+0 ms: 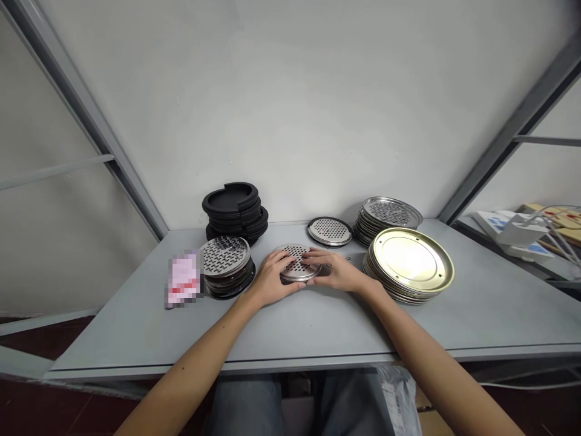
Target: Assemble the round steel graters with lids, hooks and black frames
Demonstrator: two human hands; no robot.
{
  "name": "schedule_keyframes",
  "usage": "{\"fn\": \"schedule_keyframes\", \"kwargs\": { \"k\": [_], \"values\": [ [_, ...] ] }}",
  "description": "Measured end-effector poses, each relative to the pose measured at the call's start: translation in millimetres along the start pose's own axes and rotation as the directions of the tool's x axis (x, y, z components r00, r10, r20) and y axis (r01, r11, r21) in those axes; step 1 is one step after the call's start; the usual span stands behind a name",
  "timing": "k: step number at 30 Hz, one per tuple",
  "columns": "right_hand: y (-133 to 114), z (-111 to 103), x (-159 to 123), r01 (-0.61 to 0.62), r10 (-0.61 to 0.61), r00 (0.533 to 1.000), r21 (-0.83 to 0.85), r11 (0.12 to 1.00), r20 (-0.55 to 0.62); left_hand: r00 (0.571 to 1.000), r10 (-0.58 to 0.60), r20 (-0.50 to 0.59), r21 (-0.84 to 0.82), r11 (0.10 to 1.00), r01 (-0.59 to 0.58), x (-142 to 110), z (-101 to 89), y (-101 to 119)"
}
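Note:
A round metal plate with punched holes, like a grater disc point(296, 270), lies on the grey table in front of me. My left hand point(273, 277) grips its left edge, fingers over the top and thumb at the near rim. From the right, my right hand point(333, 270) holds it the same way, fingertips on the perforated face. What lies under the disc is mostly hidden. Just left stands a stack of grater discs with slotted tops point(226, 257). Behind, a similar perforated disc with a partly black rim point(330, 231) lies flat.
Black ring-shaped trays point(230, 200) are stacked at the back left. On the right stand a stack of gold-coloured round lids point(411, 260) and, behind it, silver grater plates point(393, 212). A blurred pink item point(183, 278) lies at the left. Metal frame posts flank the table point(299, 330).

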State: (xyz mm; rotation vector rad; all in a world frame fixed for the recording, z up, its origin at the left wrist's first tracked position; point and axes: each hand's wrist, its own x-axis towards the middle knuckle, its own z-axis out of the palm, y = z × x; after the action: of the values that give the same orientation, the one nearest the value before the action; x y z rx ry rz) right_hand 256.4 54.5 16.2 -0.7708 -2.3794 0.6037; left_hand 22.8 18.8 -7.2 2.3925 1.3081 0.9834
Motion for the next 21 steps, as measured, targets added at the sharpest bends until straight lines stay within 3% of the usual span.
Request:
{"fn": "schedule_keyframes", "kwargs": {
  "k": [12, 16, 21],
  "values": [
    [0.3, 0.9, 1.1, 0.014, -0.013, 1.0, 0.027, 1.0, -0.02, 1.0, -0.014, 0.024, 0.014, 1.0, 0.013, -0.1, -3.0, 4.8],
    [-1.7, 0.1, 0.1, 0.028, -0.027, 0.993, 0.009, 1.0, -0.111, 1.0, 0.008, 0.017, -0.03, 1.0, -0.007, 0.1, -6.0, 7.5],
    [-3.5, 0.0, -1.1, 0.009, -0.019, 0.965, -0.038, 0.999, -0.261, 0.996, 0.0, -0.091, -0.131, 0.991, -0.012, 4.1, -6.2, 7.1]
  ]
}}
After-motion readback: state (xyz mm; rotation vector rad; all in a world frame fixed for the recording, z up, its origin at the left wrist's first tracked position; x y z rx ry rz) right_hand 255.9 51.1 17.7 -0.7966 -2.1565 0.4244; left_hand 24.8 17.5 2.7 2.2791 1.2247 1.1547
